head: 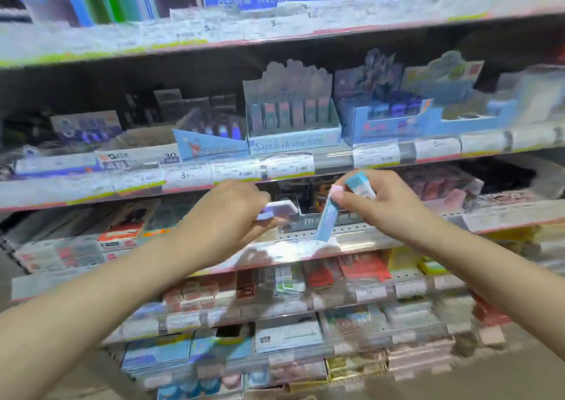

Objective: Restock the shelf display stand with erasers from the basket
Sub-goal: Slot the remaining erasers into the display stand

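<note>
Stocked shelves [305,32] fill the view, with blurred price tags [290,167] just above both grips. The left hand [226,216] pinches a lilac eraser [279,208]; the right hand [382,204] grips blue erasers [327,219], one angled down to the shelf edge. A box [293,142] above reads "Sanrio characters".

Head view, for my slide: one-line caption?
Left hand holds a lilac eraser; right hand holds blue erasers at the shelf.
</note>
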The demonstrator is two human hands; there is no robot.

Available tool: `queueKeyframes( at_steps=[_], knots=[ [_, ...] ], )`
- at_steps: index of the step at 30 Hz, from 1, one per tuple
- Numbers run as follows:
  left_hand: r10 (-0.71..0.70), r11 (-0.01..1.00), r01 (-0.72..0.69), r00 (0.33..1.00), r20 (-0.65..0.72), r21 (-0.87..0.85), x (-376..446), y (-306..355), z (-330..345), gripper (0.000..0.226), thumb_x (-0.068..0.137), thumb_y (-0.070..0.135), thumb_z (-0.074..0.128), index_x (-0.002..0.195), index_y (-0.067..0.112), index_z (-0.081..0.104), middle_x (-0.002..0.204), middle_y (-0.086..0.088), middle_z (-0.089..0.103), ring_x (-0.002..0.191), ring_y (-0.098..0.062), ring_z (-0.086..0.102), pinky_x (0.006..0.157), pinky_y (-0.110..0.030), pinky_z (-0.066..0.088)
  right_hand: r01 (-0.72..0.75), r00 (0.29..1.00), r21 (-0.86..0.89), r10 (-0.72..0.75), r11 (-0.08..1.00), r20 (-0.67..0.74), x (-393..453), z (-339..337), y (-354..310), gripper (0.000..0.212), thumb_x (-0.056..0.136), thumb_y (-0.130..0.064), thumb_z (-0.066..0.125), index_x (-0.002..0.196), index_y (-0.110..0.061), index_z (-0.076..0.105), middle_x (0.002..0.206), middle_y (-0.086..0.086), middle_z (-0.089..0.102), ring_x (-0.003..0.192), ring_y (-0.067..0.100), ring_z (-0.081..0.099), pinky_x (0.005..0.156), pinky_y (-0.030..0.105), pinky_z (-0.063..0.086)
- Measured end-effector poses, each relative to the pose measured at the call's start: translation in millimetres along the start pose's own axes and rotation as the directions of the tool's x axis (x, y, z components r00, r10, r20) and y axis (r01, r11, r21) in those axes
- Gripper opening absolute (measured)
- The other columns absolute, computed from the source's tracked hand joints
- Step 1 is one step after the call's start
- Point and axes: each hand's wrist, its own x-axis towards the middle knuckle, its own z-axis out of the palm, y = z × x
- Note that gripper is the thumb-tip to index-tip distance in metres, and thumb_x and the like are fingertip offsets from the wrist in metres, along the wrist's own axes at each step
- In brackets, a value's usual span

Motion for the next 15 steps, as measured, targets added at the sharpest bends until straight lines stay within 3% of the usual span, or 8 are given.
queueKeyframes(
  at_steps=[3, 5, 8, 11, 13, 15],
  knots=[
    [0.022, 0.989, -0.010, 0.997, -0.077, 0.147, 40.4, -21.5, 4.0, 0.041, 0.082, 0.042, 0.050, 0.064, 0.006, 0.059, 0.066, -0.012, 0.065, 0.065, -0.033, 0.062, 0.061, -0.033, 0.046, 0.033, 0.999, -0.012, -0.033, 0.999, 0.001, 30.6, -21.7, -0.5, 0.014, 0.087, -0.016, 0.061, 0.078, -0.005, 0.064, 0.046, -0.011, 0.052, 0.040, -0.003, 0.044, 0.044, 0.004, 0.031],
    [0.030, 0.968, -0.003, 0.994, -0.103, 0.253, 61.9, -33.8, 10.1, 0.034, 0.082, 0.035, 0.055, 0.067, 0.005, 0.061, 0.087, -0.018, 0.072, 0.086, -0.036, 0.068, 0.073, -0.041, 0.052, 0.074, 0.997, -0.081, -0.074, 0.994, -0.006, 54.6, -33.4, 1.7, 0.012, 0.085, -0.019, 0.063, 0.078, -0.010, 0.065, 0.057, -0.009, 0.055, 0.045, -0.003, 0.046, 0.048, 0.006, 0.034],
    [-0.023, 0.959, 0.025, 1.000, -0.009, 0.283, 82.5, -53.0, 23.2, 0.026, 0.074, 0.029, 0.075, 0.075, 0.005, 0.065, 0.117, -0.020, 0.066, 0.112, -0.040, 0.060, 0.091, -0.056, 0.044, 0.147, 0.989, -0.137, -0.148, 0.980, -0.002, 88.0, -51.1, 2.8, 0.014, 0.084, -0.020, 0.064, 0.076, -0.009, 0.067, 0.063, -0.001, 0.058, 0.051, -0.002, 0.046, 0.053, 0.010, 0.035],
    [-0.116, 0.963, 0.085, 0.987, 0.108, 0.256, 92.9, -68.6, 33.2, 0.037, 0.084, 0.045, 0.050, 0.092, 0.014, 0.069, 0.139, -0.008, 0.051, 0.129, -0.032, 0.046, 0.103, -0.056, 0.032, 0.177, 0.982, -0.143, -0.186, 0.974, -0.046, 120.7, -67.7, 3.7, 0.013, 0.083, -0.020, 0.065, 0.077, -0.009, 0.068, 0.066, 0.005, 0.064, 0.055, 0.000, 0.049, 0.056, 0.016, 0.039],
    [-0.159, 0.969, 0.130, 0.979, 0.128, 0.208, 95.9, -75.6, 39.3, 0.050, 0.085, 0.050, 0.033, 0.094, 0.014, 0.067, 0.141, -0.004, 0.049, 0.125, -0.031, 0.049, 0.097, -0.054, 0.037, 0.197, 0.974, -0.169, -0.212, 0.966, -0.080, 140.3, -76.5, 4.0, 0.015, 0.083, -0.020, 0.065, 0.079, -0.005, 0.068, 0.059, 0.000, 0.055, 0.047, 0.000, 0.043, 0.049, 0.012, 0.033],
    [-0.152, 0.975, 0.131, 0.982, 0.112, 0.181, 94.4, -78.3, 47.0, 0.049, 0.085, 0.049, 0.031, 0.088, 0.014, 0.065, 0.139, -0.003, 0.052, 0.116, -0.028, 0.055, 0.088, -0.050, 0.044, 0.192, 0.972, -0.236, -0.217, 0.953, -0.088, 158.9, -82.9, 6.8, 0.026, 0.084, -0.021, 0.064, 0.060, -0.013, 0.070, 0.045, -0.008, 0.047, 0.040, 0.004, 0.037, 0.040, 0.013, 0.026]
  ],
)
